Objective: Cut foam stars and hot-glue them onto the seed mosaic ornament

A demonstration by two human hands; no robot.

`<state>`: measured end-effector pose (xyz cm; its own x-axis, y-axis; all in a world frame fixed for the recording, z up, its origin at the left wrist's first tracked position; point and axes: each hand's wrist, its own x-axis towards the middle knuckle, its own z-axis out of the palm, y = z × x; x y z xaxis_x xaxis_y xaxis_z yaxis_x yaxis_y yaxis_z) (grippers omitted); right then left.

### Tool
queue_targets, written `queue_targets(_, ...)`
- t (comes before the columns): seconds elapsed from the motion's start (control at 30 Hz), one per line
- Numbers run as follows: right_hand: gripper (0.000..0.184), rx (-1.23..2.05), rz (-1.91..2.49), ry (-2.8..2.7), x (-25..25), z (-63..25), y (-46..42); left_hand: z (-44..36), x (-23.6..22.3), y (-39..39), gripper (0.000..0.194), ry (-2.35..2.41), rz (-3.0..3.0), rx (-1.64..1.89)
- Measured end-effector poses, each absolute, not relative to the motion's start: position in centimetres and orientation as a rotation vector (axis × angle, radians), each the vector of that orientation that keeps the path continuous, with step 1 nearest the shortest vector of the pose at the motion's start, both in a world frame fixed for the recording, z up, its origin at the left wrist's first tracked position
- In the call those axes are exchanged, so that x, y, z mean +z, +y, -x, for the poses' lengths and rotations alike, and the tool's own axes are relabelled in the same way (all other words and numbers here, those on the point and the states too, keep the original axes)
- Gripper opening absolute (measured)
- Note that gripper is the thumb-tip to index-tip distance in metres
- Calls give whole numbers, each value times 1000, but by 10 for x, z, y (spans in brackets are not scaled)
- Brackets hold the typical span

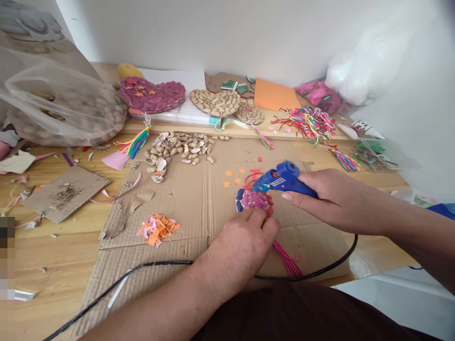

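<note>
Centre-right, our right hand (334, 200) is gripping blue plastic glue gun (275, 180), left hand (245, 244) pinching covered multicolour disc (254, 200); orange stars (237, 180) lying loose.

At the far left of the table (21, 255) slumps a clear plastic bag (103, 111) of peanuts. To its right, a purple heart (174, 90) bears orange stars, followed by a plain peanut heart (215, 103), a smaller round peanut piece (250, 113) and an orange sheet (276, 94). Tangled coloured threads (309, 123) lie at the far right, with a striped tassel (344, 158) just nearer. On the left, a stained cardboard piece (67, 193) sits apart from orange and pink paper scraps (158, 229); loose peanut shells (179, 147) are heaped farther back.
</note>
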<state>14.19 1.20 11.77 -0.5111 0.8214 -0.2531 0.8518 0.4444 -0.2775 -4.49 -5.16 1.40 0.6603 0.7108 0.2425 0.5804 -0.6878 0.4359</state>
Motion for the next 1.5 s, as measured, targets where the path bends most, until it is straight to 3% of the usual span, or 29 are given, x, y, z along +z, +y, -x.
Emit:
queue_targets(1.03, 41, -613, -1605, 2600, 120, -146, 9, 46, 9, -52, 13, 1049, -2541, 586)
queue_targets(1.5, 33, -691, -1575, 2590, 116, -147, 8, 46, 9, -52, 14, 1057, -2547, 584)
